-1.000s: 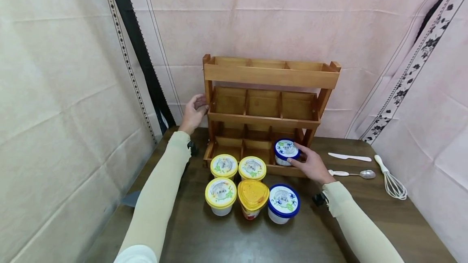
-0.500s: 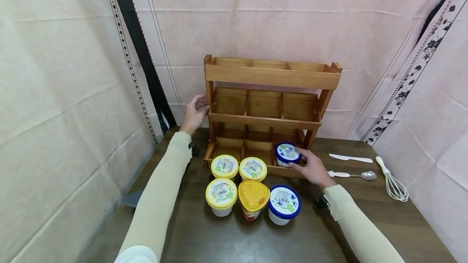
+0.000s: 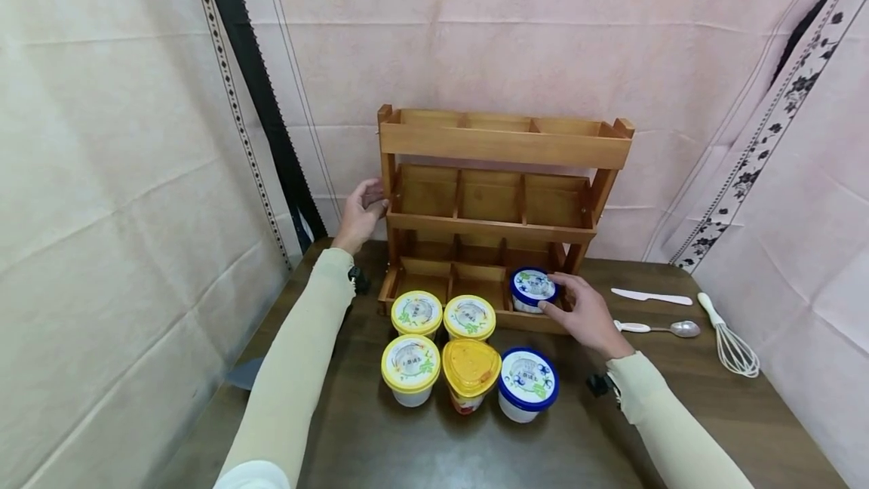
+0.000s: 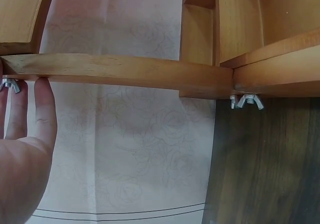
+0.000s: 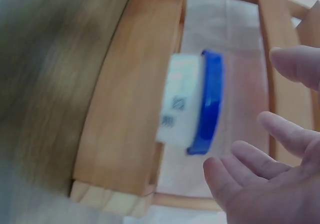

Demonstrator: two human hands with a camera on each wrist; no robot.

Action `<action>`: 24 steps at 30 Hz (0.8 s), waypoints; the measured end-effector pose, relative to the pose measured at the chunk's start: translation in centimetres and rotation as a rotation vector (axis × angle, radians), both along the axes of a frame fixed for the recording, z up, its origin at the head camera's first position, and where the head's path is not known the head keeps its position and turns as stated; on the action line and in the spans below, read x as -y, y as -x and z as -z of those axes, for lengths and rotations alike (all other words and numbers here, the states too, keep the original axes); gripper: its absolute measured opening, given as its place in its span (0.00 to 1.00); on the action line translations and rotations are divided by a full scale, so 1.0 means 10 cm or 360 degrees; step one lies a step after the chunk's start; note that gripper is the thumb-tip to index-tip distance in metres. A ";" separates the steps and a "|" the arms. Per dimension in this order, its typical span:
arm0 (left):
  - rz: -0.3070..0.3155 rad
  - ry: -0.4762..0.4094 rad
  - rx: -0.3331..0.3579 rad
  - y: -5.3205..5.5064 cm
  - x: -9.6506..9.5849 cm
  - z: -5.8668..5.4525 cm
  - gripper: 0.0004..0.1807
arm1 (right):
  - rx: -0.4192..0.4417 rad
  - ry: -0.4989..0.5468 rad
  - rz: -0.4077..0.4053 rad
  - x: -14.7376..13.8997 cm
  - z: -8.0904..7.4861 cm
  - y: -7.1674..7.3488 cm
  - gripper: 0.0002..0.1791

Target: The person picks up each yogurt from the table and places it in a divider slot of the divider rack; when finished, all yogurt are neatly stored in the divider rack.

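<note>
A white tub with a blue lid [image 3: 533, 287] stands in the bottom right compartment of the three-tier wooden rack [image 3: 489, 226]. My right hand [image 3: 585, 315] is just right of this tub, fingers spread; in the right wrist view a gap shows between the fingertips [image 5: 212, 171] and the blue lid [image 5: 207, 104]. At the rack's left side, my left hand [image 3: 360, 215] touches the side post [image 4: 125, 70] with its fingertips, the fingers fairly straight. In front of the rack are several yellow-lidded tubs [image 3: 410, 363], a yellow-topped cup [image 3: 471, 370] and another blue-lidded tub [image 3: 528, 379].
On the right of the dark table [image 3: 407, 451] lie a white knife [image 3: 652, 296], a spoon [image 3: 682, 329] and a whisk [image 3: 732, 342]. Metal wing nuts [image 4: 250, 102] stick out of the rack's side. Pale cloth [image 3: 509, 29] hangs behind and at both sides.
The right hand has let go of the blue-lidded tub and drawn slightly right and toward me. That tub now sits a little lower in its compartment. The left hand stays at the post.
</note>
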State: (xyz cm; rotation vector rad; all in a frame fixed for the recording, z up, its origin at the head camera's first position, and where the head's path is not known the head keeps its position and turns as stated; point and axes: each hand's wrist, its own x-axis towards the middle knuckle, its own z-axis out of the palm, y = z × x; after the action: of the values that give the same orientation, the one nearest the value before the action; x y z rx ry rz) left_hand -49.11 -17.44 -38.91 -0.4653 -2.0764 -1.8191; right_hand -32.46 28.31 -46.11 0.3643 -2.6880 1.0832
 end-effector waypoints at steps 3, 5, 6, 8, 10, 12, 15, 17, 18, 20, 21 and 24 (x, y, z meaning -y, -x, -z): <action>-0.0004 -0.0005 -0.0022 0.00 0.01 0.02 0.26 | -0.0005 0.0028 -0.0043 0.06 -0.06 -0.11 0.36; -0.0012 0.0009 -0.0023 -0.01 0.01 0.05 0.26 | -0.0009 0.0051 -0.0079 0.09 -0.06 -0.20 0.34; -0.0016 0.0019 -0.0015 -0.02 0.02 0.06 0.26 | -0.0008 0.0067 -0.0096 0.11 -0.05 -0.24 0.33; -0.0014 0.0046 0.0005 -0.03 0.02 0.10 0.25 | 0.0020 0.0094 -0.0129 0.13 0.00 -0.33 0.31; -0.0006 0.0076 0.0027 -0.02 0.03 0.12 0.25 | 0.0077 0.0122 -0.0163 0.13 0.04 -0.40 0.31; 0.0004 0.0076 0.0041 -0.02 0.04 0.12 0.25 | 0.0133 0.0152 -0.0203 0.14 0.06 -0.45 0.31; 0.0004 0.0071 0.0032 0.00 0.03 0.08 0.25 | 0.0173 0.0185 -0.0281 0.12 0.06 -0.50 0.30; -0.0002 0.0075 0.0019 -0.01 0.03 0.04 0.25 | 0.0189 0.0211 -0.0333 0.10 0.04 -0.52 0.29; -0.0004 0.0080 0.0011 -0.01 0.02 0.02 0.25 | 0.0193 0.0220 -0.0359 0.10 0.03 -0.54 0.28; -0.0006 0.0094 -0.0004 -0.02 0.00 -0.02 0.26 | 0.0202 0.0230 -0.0414 0.08 0.03 -0.58 0.26; -0.0010 0.0096 -0.0005 -0.02 0.00 -0.03 0.26 | 0.0206 0.0226 -0.0454 0.08 0.04 -0.61 0.27; -0.0025 0.0106 -0.0008 -0.03 -0.02 -0.02 0.25 | 0.0231 0.0160 -0.0567 0.08 0.08 -0.69 0.29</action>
State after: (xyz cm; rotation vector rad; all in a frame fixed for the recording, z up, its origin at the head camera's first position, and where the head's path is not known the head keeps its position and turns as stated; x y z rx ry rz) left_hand -48.79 -17.22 -38.70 -0.4691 -2.1367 -1.7422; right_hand -25.52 27.53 -46.91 0.7986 -2.7448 1.3833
